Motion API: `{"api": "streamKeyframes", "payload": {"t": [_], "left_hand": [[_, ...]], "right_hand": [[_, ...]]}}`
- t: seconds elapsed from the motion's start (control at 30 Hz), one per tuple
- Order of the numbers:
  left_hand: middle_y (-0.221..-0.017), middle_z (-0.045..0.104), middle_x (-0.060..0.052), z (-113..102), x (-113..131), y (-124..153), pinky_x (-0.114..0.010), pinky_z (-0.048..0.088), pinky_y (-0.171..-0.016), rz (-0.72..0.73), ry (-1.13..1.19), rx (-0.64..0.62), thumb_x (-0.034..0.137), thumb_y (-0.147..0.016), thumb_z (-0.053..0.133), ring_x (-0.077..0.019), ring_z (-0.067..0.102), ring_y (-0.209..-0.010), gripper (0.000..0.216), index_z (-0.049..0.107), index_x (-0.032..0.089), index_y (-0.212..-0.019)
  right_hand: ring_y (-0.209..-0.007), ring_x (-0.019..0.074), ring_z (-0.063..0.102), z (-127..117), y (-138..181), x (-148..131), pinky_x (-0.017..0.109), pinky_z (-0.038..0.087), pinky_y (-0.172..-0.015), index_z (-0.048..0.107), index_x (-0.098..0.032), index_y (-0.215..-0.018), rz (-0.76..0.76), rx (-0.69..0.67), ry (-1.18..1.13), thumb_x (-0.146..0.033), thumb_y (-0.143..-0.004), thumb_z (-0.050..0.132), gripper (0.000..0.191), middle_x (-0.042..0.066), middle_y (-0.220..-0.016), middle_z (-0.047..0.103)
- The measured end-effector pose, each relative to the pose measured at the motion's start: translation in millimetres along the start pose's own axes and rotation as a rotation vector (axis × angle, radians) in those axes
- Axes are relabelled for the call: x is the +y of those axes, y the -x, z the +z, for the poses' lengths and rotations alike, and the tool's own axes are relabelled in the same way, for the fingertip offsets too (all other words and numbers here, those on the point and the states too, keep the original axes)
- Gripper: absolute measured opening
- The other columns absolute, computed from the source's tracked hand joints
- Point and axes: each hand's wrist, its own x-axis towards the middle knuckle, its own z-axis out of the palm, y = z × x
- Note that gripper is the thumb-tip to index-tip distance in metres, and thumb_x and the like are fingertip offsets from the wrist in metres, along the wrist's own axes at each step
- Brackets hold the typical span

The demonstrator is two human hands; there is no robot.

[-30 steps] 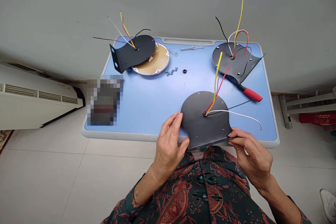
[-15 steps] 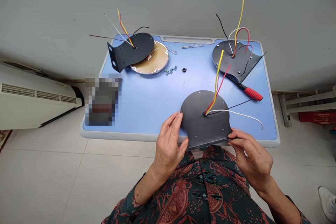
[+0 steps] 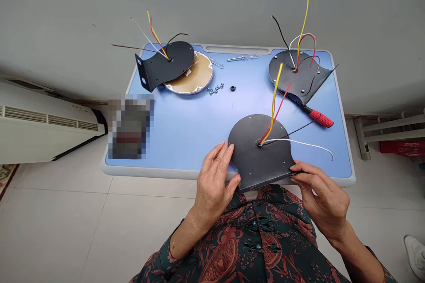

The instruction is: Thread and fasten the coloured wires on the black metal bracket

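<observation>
A black round metal plate (image 3: 257,159) with yellow, red, white and black wires coming out of its centre hole lies at the near edge of the blue table (image 3: 186,128). My left hand (image 3: 214,183) grips its left rim, thumb on the near edge and fingers along the side. My right hand (image 3: 323,196) pinches its near right corner.
A second black plate with wires (image 3: 166,64) leans on a tan round disc (image 3: 194,77) at the back left. A third wired plate (image 3: 297,77) sits back right over a red-handled screwdriver (image 3: 315,117). Several small screws (image 3: 215,89), a black grommet (image 3: 233,88) and a clear-handled tool (image 3: 242,58) lie between. A blurred item (image 3: 129,126) is at the left edge.
My right hand has shifted slightly along the plate's near right corner and the plate turned a little. My left hand stays on the left rim.
</observation>
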Motion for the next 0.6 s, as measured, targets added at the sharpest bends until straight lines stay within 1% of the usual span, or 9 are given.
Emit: {"api": "streamKeyframes", "payload": {"t": [0.17, 0.3, 0.43, 0.6], "left_hand": [[-0.142, 0.060, -0.017, 0.2, 0.0, 0.2, -0.049, 0.053, -0.109, -0.001, -0.009, 0.001, 0.019, -0.096, 0.060, -0.0306, 0.053, -0.136, 0.070, 0.031, 0.020, -0.160], [-0.142, 0.061, -0.017, 0.9, 0.1, 0.5, -0.049, 0.053, -0.109, -0.007, -0.006, 0.008, 0.019, -0.096, 0.060, -0.0307, 0.053, -0.135, 0.069, 0.032, 0.020, -0.159], [-0.142, 0.060, -0.017, 1.4, 0.1, 0.9, -0.049, 0.052, -0.110, -0.002, -0.005, 0.005, 0.016, -0.096, 0.058, -0.0308, 0.053, -0.135, 0.069, 0.032, 0.019, -0.159], [-0.142, 0.060, -0.018, 0.5, 0.2, 0.6, -0.048, 0.051, -0.111, 0.005, 0.001, 0.000, 0.012, -0.094, 0.057, -0.0307, 0.052, -0.136, 0.069, 0.033, 0.017, -0.159]], "right_hand": [[-0.098, 0.0181, 0.075, -0.3, -0.8, 1.5, 0.033, 0.062, -0.090, 0.067, -0.022, -0.094, 0.027, -0.003, 0.000, 0.004, -0.086, 0.061, 0.028, 0.005, -0.101, 0.077], [-0.099, 0.0179, 0.075, 0.1, -0.9, 2.5, 0.031, 0.061, -0.092, 0.066, -0.020, -0.094, 0.012, 0.003, 0.007, 0.006, -0.085, 0.063, 0.028, 0.006, -0.100, 0.077], [-0.101, 0.0184, 0.074, -0.1, -0.4, 1.3, 0.033, 0.060, -0.094, 0.065, -0.018, -0.095, -0.008, -0.013, -0.019, 0.009, -0.084, 0.062, 0.029, 0.009, -0.100, 0.076], [-0.101, 0.0182, 0.073, 0.5, 1.6, -0.7, 0.035, 0.061, -0.092, 0.065, -0.019, -0.097, -0.012, -0.015, -0.033, 0.009, -0.085, 0.060, 0.032, 0.008, -0.100, 0.075]]}}
